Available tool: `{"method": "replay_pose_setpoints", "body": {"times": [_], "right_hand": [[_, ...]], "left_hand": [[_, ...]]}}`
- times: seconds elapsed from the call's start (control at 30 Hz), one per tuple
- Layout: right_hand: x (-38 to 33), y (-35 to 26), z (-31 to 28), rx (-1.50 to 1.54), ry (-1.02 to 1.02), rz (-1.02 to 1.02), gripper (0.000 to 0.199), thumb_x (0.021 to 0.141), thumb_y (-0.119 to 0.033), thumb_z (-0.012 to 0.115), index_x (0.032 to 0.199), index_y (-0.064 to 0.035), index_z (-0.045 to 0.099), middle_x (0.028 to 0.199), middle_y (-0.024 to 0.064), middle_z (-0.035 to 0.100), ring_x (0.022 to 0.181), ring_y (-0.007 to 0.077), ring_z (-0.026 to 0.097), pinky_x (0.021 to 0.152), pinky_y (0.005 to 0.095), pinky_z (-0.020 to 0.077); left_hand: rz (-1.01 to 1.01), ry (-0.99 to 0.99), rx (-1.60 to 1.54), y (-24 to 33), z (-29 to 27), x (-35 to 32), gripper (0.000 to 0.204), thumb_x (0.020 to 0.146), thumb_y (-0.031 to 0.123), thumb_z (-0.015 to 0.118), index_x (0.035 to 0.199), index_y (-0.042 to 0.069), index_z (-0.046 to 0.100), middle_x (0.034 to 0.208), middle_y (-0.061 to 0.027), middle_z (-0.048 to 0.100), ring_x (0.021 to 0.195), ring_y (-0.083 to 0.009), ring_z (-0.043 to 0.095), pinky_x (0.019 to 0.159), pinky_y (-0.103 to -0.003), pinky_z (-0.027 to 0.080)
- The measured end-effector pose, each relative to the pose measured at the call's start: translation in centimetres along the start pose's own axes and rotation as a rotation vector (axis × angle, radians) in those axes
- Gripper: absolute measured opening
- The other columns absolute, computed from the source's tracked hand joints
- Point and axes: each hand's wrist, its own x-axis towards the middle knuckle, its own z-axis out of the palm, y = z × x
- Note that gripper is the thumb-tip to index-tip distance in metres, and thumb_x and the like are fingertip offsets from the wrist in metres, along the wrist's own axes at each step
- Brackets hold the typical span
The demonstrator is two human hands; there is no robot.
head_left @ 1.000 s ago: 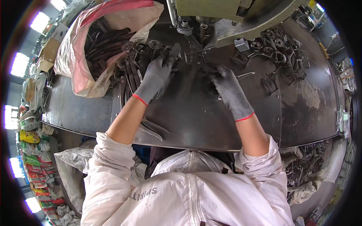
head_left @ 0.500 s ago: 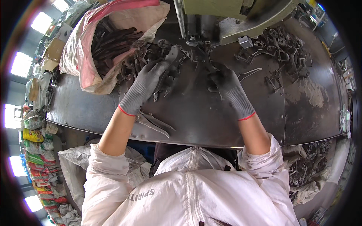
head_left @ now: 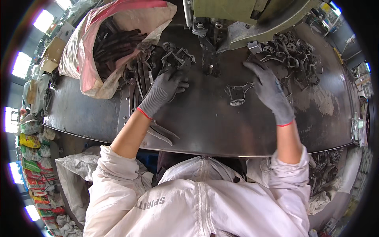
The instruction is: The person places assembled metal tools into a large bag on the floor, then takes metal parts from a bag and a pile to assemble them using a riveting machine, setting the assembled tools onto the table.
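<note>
Both my hands wear grey knit gloves with red cuffs. My left hand (head_left: 167, 85) is curled at the near edge of a pile of dark metal frame parts (head_left: 173, 59); whether a part lies within its fingers is hidden. My right hand (head_left: 270, 91) is open, fingers stretched out and pointing away to the left. Beside its thumb side lies one metal bracket with a round end (head_left: 237, 102), on the tabletop. Between the hands, a dark upright fixture (head_left: 210, 59) stands below the green press (head_left: 225, 10).
A pink-and-white woven sack (head_left: 89, 75) of dark handles (head_left: 114, 49) lies open at left. More metal brackets (head_left: 294, 53) are heaped at right, by a small metal block (head_left: 254, 47). Pale curved handles (head_left: 164, 132) lie near the front edge of the metal table (head_left: 197, 138).
My right hand has drawn back from the press toward the right and opened. A bracket now lies beside it. The left hand has moved down nearer me, off the dark part it was at.
</note>
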Motion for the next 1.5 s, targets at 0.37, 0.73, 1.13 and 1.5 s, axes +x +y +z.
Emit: {"method": "replay_pose_setpoints", "body": {"times": [0.37,0.73,1.13,1.5], "right_hand": [[-0.9,3.0,0.6,0.097,-0.237,0.186,0.042,0.073,0.004,0.055,0.114,-0.0012,0.051,0.101,0.0122,0.060,0.084,0.0249,0.060,0.068,0.0313,0.0465],[2.5,-3.2,4.8,1.208,0.118,0.661,0.033,0.082,-0.008,0.057,0.115,-0.0049,0.055,0.087,0.0013,0.059,0.068,0.0073,0.052,0.056,0.0220,0.0445],[2.6,-3.4,7.8,0.904,0.000,0.523,0.031,0.082,-0.004,0.057,0.113,0.0015,0.054,0.091,0.0080,0.063,0.078,0.0099,0.059,0.069,0.0232,0.0475],[1.9,-1.7,8.2,1.008,-0.047,0.627,0.033,0.084,-0.001,0.050,0.117,0.0037,0.049,0.076,0.0065,0.057,0.054,0.0095,0.054,0.048,0.0210,0.0441]], "left_hand": [[0.135,0.106,0.279,3.6,4.1,-0.3,0.054,0.090,0.041,0.051,0.120,-0.003,0.049,0.109,-0.0099,0.057,0.098,-0.0142,0.055,0.084,-0.026,0.043],[0.227,-0.011,0.522,4.7,4.4,0.6,0.040,0.094,0.030,0.046,0.115,-0.003,0.051,0.112,-0.0180,0.057,0.102,-0.0237,0.056,0.087,-0.029,0.043],[0.735,-0.114,1.803,2.6,4.6,3.1,0.029,0.082,0.014,0.051,0.107,0.000,0.059,0.095,-0.0148,0.062,0.090,-0.0246,0.060,0.080,-0.032,0.047],[0.347,0.594,1.063,11.1,-7.0,1.7,0.031,0.085,0.027,0.047,0.099,0.002,0.057,0.098,-0.0215,0.061,0.094,-0.0352,0.058,0.084,-0.042,0.045]]}}
